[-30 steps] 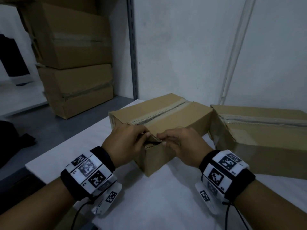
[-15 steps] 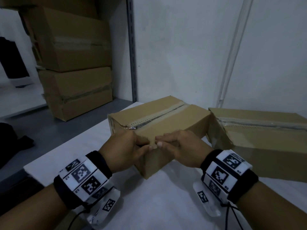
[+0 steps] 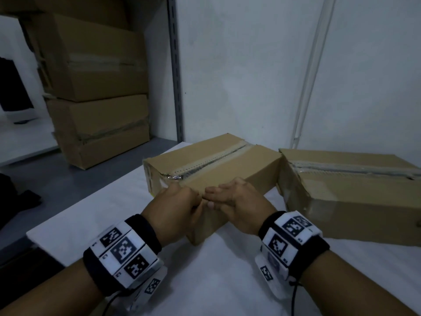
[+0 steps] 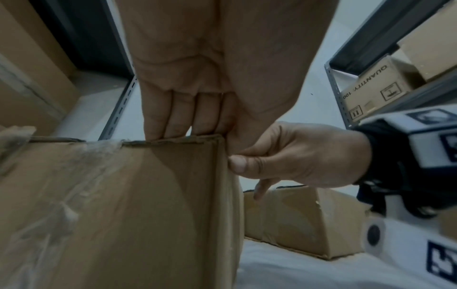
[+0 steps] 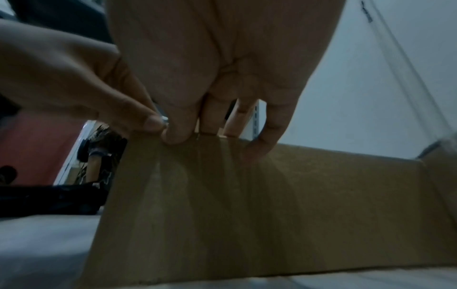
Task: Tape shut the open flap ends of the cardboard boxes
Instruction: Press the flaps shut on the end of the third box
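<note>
Head view: a second ago the near end of the cardboard box (image 3: 211,176) was gaping, now the flap is pushed flat, so it looks ready for tape, though no roll is in sight. The left hand (image 3: 173,208) curls over the top corner edge, the right hand (image 3: 237,201) lies beside it, fingers straight. The box sits on the white surface (image 3: 216,277), a second box (image 3: 350,190) just beside it, stacked cartons (image 3: 95,87) by the wall.

Left wrist view: left fingers (image 4: 183,115) hooked over the flap edge, so that grip is grasping it.

Right wrist view: dim, but the right grip looks released, pressing flat.
</note>
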`<state>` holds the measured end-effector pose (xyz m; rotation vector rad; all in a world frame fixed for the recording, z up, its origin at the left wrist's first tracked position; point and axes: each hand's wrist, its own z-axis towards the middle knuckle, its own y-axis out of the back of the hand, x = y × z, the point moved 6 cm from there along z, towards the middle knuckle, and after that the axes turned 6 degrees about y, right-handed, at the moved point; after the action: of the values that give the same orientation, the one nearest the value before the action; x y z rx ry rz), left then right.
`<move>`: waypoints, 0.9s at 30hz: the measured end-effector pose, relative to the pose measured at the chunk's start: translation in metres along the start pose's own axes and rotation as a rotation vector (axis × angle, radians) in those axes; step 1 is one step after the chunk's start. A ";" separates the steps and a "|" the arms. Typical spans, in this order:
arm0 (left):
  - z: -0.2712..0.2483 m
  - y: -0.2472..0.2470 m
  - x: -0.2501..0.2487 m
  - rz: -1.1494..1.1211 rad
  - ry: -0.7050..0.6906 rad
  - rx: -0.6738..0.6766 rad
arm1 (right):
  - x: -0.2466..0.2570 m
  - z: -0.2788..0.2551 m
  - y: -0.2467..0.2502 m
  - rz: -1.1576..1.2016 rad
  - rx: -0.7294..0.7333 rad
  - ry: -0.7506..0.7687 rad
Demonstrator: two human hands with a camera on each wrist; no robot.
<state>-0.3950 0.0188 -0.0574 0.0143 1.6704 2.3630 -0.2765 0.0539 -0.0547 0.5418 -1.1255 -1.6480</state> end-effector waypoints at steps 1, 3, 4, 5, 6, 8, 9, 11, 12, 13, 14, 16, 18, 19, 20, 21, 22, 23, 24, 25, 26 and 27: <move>0.000 0.000 -0.001 -0.009 0.002 0.006 | -0.004 0.000 0.001 0.050 0.006 -0.025; -0.001 0.002 -0.001 -0.022 0.004 0.016 | -0.013 0.000 0.001 0.132 0.015 -0.081; -0.001 0.004 -0.001 -0.031 0.001 0.019 | -0.015 0.001 0.001 0.175 -0.006 -0.090; -0.001 0.006 -0.002 -0.041 -0.002 0.029 | -0.016 0.002 0.000 0.209 -0.027 -0.093; -0.002 0.009 -0.004 -0.058 -0.003 0.040 | -0.016 0.003 -0.001 0.224 -0.050 -0.084; -0.005 0.013 -0.005 -0.091 -0.015 0.039 | -0.013 0.002 0.002 0.208 -0.081 -0.080; -0.006 0.014 -0.005 -0.100 -0.014 0.037 | -0.011 0.001 0.003 0.195 -0.082 -0.096; -0.006 0.016 -0.004 -0.095 0.015 0.038 | -0.008 -0.002 0.003 0.171 -0.083 -0.142; -0.005 0.016 -0.003 -0.075 0.040 0.045 | -0.006 -0.004 0.003 0.152 -0.077 -0.165; -0.003 0.016 -0.003 -0.039 0.059 0.055 | -0.003 -0.004 0.004 0.128 -0.055 -0.181; -0.002 0.016 -0.005 -0.006 0.068 0.066 | 0.002 -0.005 0.002 0.094 -0.011 -0.192; 0.002 0.017 -0.011 0.012 0.058 0.083 | 0.010 -0.009 0.002 0.006 0.113 -0.235; 0.004 0.018 -0.024 -0.053 0.025 0.096 | 0.011 -0.022 0.008 -0.027 0.146 -0.292; 0.003 0.018 -0.032 -0.100 -0.002 0.094 | 0.009 -0.032 0.015 -0.002 0.116 -0.334; 0.001 0.017 -0.042 -0.152 -0.030 0.091 | 0.007 -0.045 0.023 0.026 0.084 -0.388; -0.001 0.016 -0.053 -0.195 -0.059 0.083 | 0.003 -0.059 0.031 0.032 0.075 -0.445; -0.003 0.015 -0.063 -0.230 -0.084 0.064 | -0.002 -0.075 0.038 0.015 0.103 -0.506; -0.004 0.014 -0.074 -0.261 -0.104 0.047 | -0.005 -0.092 0.046 -0.012 0.150 -0.567; -0.004 0.011 -0.084 -0.294 -0.127 0.042 | -0.007 -0.110 0.055 -0.043 0.186 -0.609; -0.003 0.007 -0.097 -0.327 -0.155 0.057 | -0.007 -0.127 0.066 -0.068 0.193 -0.625; -0.003 0.002 -0.111 -0.356 -0.193 0.087 | -0.006 -0.143 0.077 -0.088 0.186 -0.634; -0.003 -0.003 -0.127 -0.388 -0.236 0.120 | -0.006 -0.158 0.087 -0.108 0.178 -0.648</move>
<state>-0.2714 -0.0092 -0.0441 -0.0077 1.5383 1.8969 -0.1071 -0.0095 -0.0528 0.1720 -1.7481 -1.8881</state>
